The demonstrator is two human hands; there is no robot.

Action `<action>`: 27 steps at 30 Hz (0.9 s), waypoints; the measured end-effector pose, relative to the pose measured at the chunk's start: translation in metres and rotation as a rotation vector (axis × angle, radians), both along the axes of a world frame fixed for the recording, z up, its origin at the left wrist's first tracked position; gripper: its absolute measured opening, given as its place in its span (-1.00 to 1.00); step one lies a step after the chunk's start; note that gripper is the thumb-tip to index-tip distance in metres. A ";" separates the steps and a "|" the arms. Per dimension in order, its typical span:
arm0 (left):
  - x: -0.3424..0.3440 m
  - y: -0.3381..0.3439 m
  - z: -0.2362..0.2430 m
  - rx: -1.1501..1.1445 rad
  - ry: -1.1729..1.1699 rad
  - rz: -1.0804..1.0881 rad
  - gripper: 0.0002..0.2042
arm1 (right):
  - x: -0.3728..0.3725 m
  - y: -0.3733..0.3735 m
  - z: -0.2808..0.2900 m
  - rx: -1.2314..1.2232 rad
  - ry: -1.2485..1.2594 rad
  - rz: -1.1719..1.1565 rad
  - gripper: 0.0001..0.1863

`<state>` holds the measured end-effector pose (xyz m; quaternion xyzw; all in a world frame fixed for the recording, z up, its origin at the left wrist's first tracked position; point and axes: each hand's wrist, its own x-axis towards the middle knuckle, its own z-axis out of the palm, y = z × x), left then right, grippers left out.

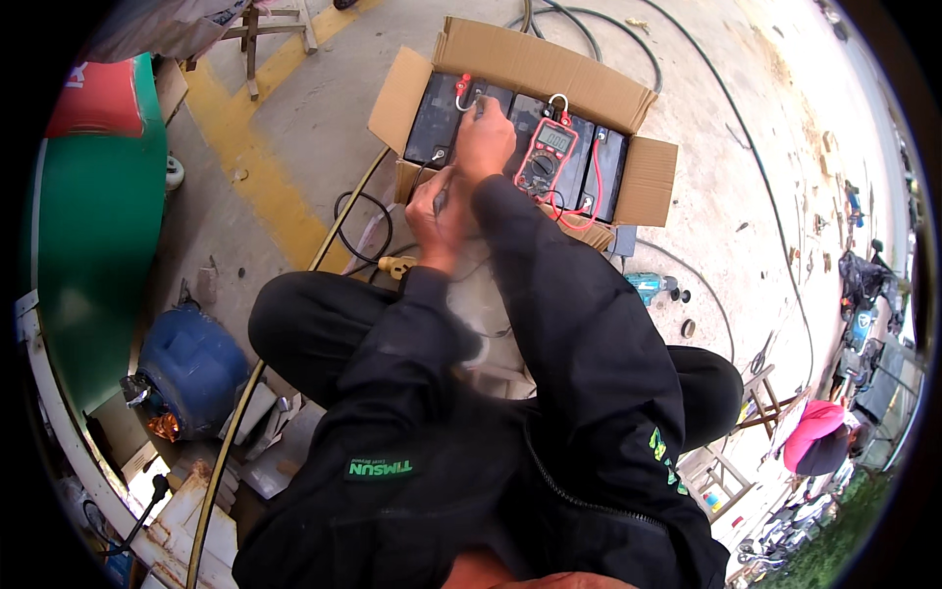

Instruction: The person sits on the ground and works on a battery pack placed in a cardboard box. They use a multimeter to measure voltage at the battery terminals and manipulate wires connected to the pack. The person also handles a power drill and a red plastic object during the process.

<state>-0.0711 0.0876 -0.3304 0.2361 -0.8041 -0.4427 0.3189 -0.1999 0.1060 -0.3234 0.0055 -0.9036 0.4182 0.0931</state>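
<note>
Several black batteries stand side by side in an open cardboard box. Over the second-from-left battery, the closed fingertips of my right hand reach down at a terminal; what they pinch is too small to make out. Just below it, at the box's near edge, my left hand is closed and partly blurred, with a thin dark piece showing between its fingers. A red multimeter with a lit display rests on the batteries right of my hands. A red-capped white lead sits on the leftmost battery.
Red wire crosses the right batteries. A yellow plug and black cable lie left of the box, a teal power drill to its right. A blue jug stands far left. Someone in pink is at the far right.
</note>
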 end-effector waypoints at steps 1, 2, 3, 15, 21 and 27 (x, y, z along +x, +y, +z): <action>-0.001 0.001 0.000 -0.002 -0.006 0.013 -0.79 | -0.001 0.000 0.002 0.016 -0.045 -0.004 -0.77; -0.002 0.002 0.001 -0.001 -0.001 0.013 -0.80 | -0.003 0.000 0.003 0.032 -0.092 -0.009 -0.74; -0.002 0.000 -0.001 -0.019 -0.003 0.021 -0.81 | -0.002 -0.002 0.008 0.055 -0.112 -0.003 -0.76; -0.004 0.003 -0.003 -0.055 -0.007 0.033 -0.82 | -0.007 0.001 0.006 0.062 -0.040 0.011 -0.85; -0.004 0.003 -0.004 -0.054 -0.011 0.035 -0.81 | -0.007 0.000 0.006 0.081 -0.039 0.012 -0.86; -0.005 0.002 -0.004 -0.074 -0.015 0.036 -0.82 | -0.008 0.001 0.006 0.091 -0.029 0.011 -0.86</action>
